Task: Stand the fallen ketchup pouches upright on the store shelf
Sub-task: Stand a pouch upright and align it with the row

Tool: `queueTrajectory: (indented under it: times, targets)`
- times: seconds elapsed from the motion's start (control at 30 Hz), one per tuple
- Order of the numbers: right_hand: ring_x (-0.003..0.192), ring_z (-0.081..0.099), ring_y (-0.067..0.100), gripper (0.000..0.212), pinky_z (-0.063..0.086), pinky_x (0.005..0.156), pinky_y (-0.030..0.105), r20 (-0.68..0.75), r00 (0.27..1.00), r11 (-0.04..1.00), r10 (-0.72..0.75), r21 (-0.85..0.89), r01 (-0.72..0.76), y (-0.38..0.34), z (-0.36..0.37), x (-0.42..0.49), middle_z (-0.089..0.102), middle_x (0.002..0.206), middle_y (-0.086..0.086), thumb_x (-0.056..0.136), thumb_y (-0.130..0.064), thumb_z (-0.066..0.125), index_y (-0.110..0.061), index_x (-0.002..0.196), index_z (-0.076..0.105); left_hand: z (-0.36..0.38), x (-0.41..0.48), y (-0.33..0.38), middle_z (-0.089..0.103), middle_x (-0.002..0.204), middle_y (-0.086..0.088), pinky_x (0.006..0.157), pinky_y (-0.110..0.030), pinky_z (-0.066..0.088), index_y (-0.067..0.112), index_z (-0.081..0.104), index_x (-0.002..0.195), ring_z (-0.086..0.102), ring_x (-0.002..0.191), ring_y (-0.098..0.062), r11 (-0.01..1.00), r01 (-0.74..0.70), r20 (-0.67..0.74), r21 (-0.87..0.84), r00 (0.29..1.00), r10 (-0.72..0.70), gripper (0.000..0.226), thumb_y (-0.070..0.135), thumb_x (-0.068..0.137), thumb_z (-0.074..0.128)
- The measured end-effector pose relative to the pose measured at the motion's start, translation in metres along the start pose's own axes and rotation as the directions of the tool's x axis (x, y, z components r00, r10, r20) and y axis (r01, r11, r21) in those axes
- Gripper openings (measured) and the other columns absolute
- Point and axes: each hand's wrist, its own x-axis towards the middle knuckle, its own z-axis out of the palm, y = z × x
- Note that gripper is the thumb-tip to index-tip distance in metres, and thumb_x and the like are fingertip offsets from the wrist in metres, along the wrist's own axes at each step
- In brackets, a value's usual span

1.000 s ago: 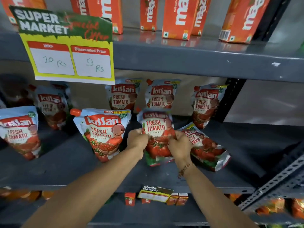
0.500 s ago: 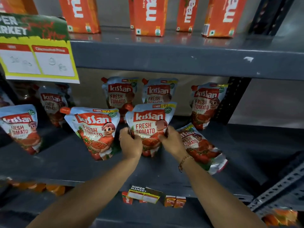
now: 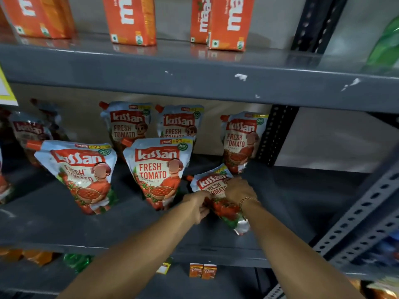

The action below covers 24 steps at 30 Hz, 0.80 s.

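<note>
A fallen ketchup pouch [image 3: 212, 186] lies tilted on the grey middle shelf [image 3: 64, 225], right of centre. My left hand [image 3: 197, 205] grips its left edge and my right hand [image 3: 239, 189] grips its right side. Just to its left an upright pouch [image 3: 158, 171] stands free of my hands, and another upright pouch [image 3: 83, 175] stands further left. Three more pouches stand at the back: one [image 3: 127, 126], one [image 3: 180, 124] and one [image 3: 243, 139] by the upright post.
Orange juice cartons [image 3: 131, 20] line the shelf above, whose front lip [image 3: 194, 80] overhangs the pouches. A perforated metal post [image 3: 274, 137] stands right of the pouches, an angled strut [image 3: 367, 214] at far right. Small cartons [image 3: 203, 270] sit below.
Both hands let go of the middle pouch, which now stands upright, and moved right onto the fallen pouch. The view shifted right, pushing the price sign out of frame.
</note>
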Motion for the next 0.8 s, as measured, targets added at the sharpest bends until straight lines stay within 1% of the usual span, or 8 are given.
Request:
queueTrajectory:
  times: [0.1, 0.2, 0.37, 0.53, 0.6, 0.67, 0.73, 0.8]
  targets:
    - [0.110, 0.058, 0.035, 0.034, 0.051, 0.092, 0.041, -0.130, 0.991, 0.996, -0.039, 0.068, 0.048, 0.005, -0.004, -0.003, 0.059, 0.122, 0.019, 0.088, -0.016, 0.045, -0.002, 0.118, 0.052, 0.001, 0.005, -0.004, 0.057, 0.132, -0.017, 0.081, -0.029, 0.046, 0.000, 0.055, 0.124, 0.055, 0.120, -0.026, 0.998, -0.061, -0.058, -0.008, 0.997, 0.060, 0.044, 0.000, 0.082, 0.067]
    - [0.097, 0.063, 0.035, 0.022, 0.054, 0.080, 0.038, -0.301, 0.948, 0.958, -0.106, 0.225, 0.179, 0.013, -0.010, -0.011, 0.065, 0.106, 0.021, 0.086, -0.008, 0.047, 0.001, 0.102, 0.059, 0.003, 0.006, -0.002, 0.066, 0.110, -0.014, 0.068, -0.025, 0.050, 0.005, 0.064, 0.089, 0.062, 0.088, -0.022, 0.972, -0.235, -0.076, 0.020, 0.969, 0.236, 0.017, -0.005, 0.077, 0.071]
    - [0.102, 0.055, 0.024, 0.034, 0.041, 0.083, 0.024, -0.679, 0.723, 0.753, -0.125, 0.410, 0.515, 0.020, -0.011, -0.026, 0.059, 0.113, 0.016, 0.089, -0.002, 0.045, -0.005, 0.121, 0.056, 0.008, -0.017, 0.018, 0.071, 0.090, -0.003, 0.072, -0.022, 0.054, 0.018, 0.065, 0.078, 0.066, 0.079, -0.013, 0.755, -0.641, 0.023, 0.139, 0.764, 0.644, 0.018, 0.000, 0.079, 0.071]
    - [0.119, 0.051, 0.019, 0.045, 0.044, 0.101, 0.034, -0.526, 0.839, 0.597, -0.138, 0.632, 0.494, 0.033, 0.017, -0.034, 0.053, 0.128, 0.008, 0.089, 0.002, 0.045, -0.012, 0.132, 0.043, -0.001, -0.013, 0.004, 0.069, 0.106, -0.009, 0.071, -0.018, 0.049, -0.001, 0.065, 0.106, 0.063, 0.091, -0.015, 0.690, -0.667, -0.021, 0.283, 0.714, 0.699, 0.024, -0.005, 0.082, 0.064]
    - [0.113, 0.056, 0.013, 0.040, 0.050, 0.089, 0.023, -0.467, 0.877, 0.494, -0.108, 0.741, 0.455, 0.030, 0.016, -0.031, 0.057, 0.124, 0.001, 0.091, -0.011, 0.049, -0.018, 0.131, 0.044, -0.001, -0.013, 0.004, 0.068, 0.107, -0.010, 0.063, -0.010, 0.049, 0.001, 0.064, 0.106, 0.063, 0.086, -0.011, 0.698, -0.675, -0.040, 0.239, 0.712, 0.701, 0.025, -0.005, 0.083, 0.062]
    - [0.093, 0.064, -0.001, 0.037, 0.051, 0.065, 0.009, -0.392, 0.918, 0.274, -0.060, 0.878, 0.393, 0.020, 0.002, -0.026, 0.061, 0.111, -0.010, 0.092, -0.031, 0.051, -0.026, 0.128, 0.046, 0.003, -0.017, 0.006, 0.069, 0.107, -0.009, 0.061, -0.010, 0.052, 0.005, 0.062, 0.107, 0.066, 0.085, -0.010, 0.728, -0.678, 0.021, 0.102, 0.733, 0.679, 0.025, -0.004, 0.084, 0.062]
    - [0.083, 0.066, -0.001, 0.034, 0.051, 0.058, 0.010, -0.344, 0.939, 0.060, -0.032, 0.937, 0.345, 0.014, -0.015, -0.016, 0.062, 0.106, -0.009, 0.094, -0.026, 0.047, -0.023, 0.128, 0.047, 0.007, -0.020, 0.008, 0.072, 0.107, -0.007, 0.063, -0.016, 0.055, 0.008, 0.062, 0.112, 0.070, 0.088, -0.011, 0.752, -0.658, 0.104, -0.039, 0.746, 0.658, 0.027, 0.005, 0.085, 0.064]
    - [0.086, 0.066, 0.008, 0.032, 0.053, 0.064, 0.019, -0.328, 0.944, -0.040, -0.040, 0.944, 0.326, 0.010, -0.030, -0.009, 0.064, 0.102, -0.001, 0.093, -0.011, 0.045, -0.013, 0.124, 0.051, 0.013, -0.023, 0.012, 0.073, 0.105, -0.005, 0.053, -0.014, 0.053, 0.010, 0.063, 0.112, 0.073, 0.082, -0.007, 0.774, -0.622, 0.121, -0.122, 0.765, 0.633, 0.028, 0.018, 0.085, 0.067]
